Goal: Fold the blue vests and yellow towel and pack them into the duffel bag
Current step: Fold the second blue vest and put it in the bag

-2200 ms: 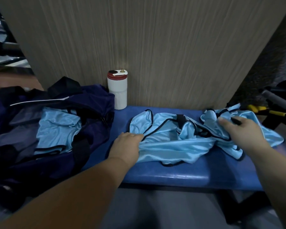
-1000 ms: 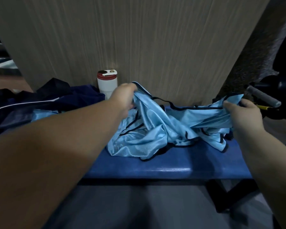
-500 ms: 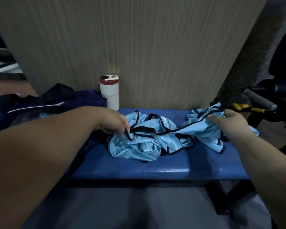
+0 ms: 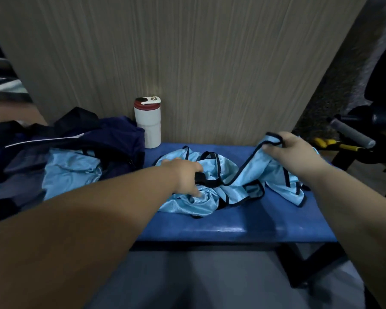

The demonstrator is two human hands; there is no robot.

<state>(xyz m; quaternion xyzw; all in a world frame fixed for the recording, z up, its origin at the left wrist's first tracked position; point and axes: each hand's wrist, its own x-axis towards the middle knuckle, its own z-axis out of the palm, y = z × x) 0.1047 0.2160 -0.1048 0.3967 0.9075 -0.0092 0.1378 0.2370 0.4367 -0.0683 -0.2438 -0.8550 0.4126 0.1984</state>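
Untangling stage: grips black trim of crumpled blue vest [image 4: 210, 197] on bench [image 4: 232, 228] with left hand [image 4: 185, 175], holds a trimmed edge up in curled right hand [image 4: 292, 150]. Next, probably calls for spreading flat beside duffel bag [image 4: 112, 139] before folding.

The bench [image 4: 232, 228] runs left to right in front of me, with the wall panel [image 4: 210, 63] right behind it. The duffel bag [image 4: 112, 139] sits at its left end, and 1 packed vest [image 4: 69, 170] lies inside. Just right of the bag, back against the panel, the tumbler [image 4: 148, 123] stands upright. The loose vest [image 4: 210, 204] lies heaped mid-bench. My left hand [image 4: 185, 177] grips its left part, and my right hand [image 4: 292, 150] pinches its right edge, raised above the seat. Beyond the bench's right end lies a hand tool [image 4: 334, 144].
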